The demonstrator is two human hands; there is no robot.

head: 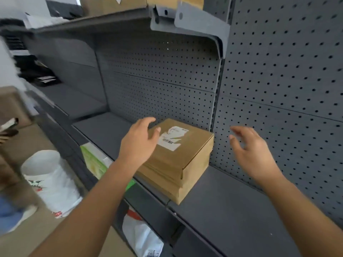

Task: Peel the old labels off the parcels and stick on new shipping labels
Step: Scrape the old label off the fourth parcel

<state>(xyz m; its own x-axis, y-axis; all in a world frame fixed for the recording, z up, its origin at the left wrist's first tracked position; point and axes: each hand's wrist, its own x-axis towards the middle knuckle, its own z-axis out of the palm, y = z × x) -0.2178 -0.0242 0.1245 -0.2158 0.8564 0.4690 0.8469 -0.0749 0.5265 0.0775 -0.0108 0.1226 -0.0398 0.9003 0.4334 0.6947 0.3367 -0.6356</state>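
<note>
Dark grey metal shelf (232, 210): brown cardboard parcel (172, 160) sat at its front edge. Left hand (138, 141) was over it, right hand (254, 153) apart beside it, both spread, holding nothing. Torn white paper label (172, 138) lay on top. Risk: a 1-sided nudge could tip the parcel off.

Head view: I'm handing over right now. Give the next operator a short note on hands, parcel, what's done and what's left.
Left hand: open, over the left top edge of the box; contact unclear.
Right hand: open, in the air to the right of the box, holding nothing.
The box sits on the grey shelf.
Done: the old label on top is partly torn but still stuck.
Left: peel off the rest, then stick on a new label; none is in view.
</note>
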